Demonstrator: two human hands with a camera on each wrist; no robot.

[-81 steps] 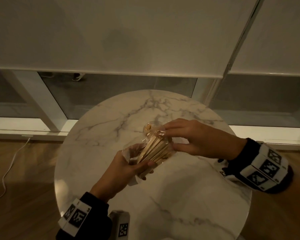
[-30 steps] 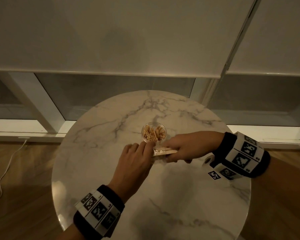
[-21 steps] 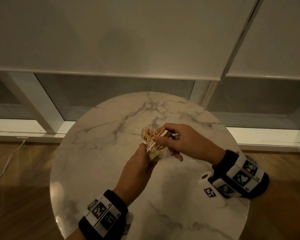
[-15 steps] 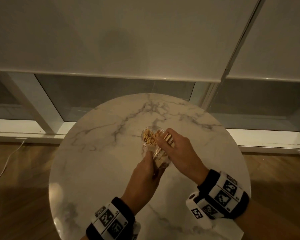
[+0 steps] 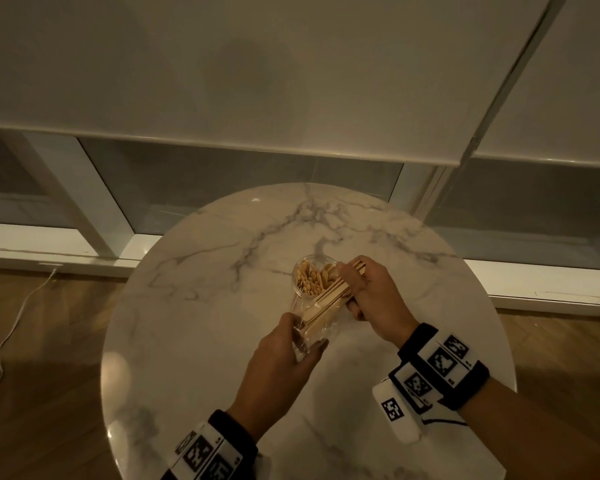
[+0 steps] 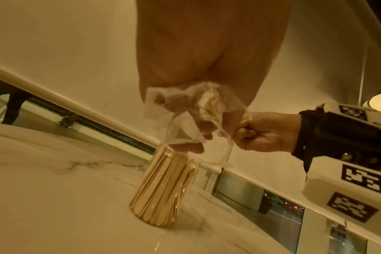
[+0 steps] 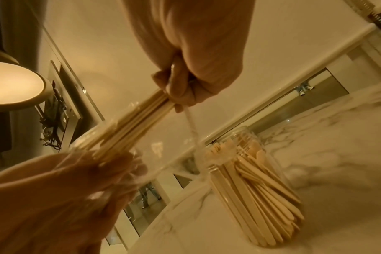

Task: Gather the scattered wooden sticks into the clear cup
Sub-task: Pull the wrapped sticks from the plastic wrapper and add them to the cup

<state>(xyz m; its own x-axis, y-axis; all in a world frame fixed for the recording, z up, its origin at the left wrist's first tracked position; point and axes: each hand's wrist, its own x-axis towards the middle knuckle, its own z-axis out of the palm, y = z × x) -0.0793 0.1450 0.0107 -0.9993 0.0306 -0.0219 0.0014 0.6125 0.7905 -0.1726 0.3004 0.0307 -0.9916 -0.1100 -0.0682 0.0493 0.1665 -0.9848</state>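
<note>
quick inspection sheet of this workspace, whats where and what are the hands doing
surface: round marble table, veined, glossy
job's things: clear cup upright, packed with wooden sticks; another stick bundle half inside a clear plastic bag
clutter: nothing seen
hands: left hand grips the bag's end; right hand grips the bundle's other end
cables: white cable on the wood floor, left
surroundings: lowered roller blinds, window frames, a lit lamp

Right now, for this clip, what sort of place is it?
Probably a home or flat room, at night: a round marble side table on wood flooring, by low windows with roller blinds drawn and a lit lamp nearby.
</note>
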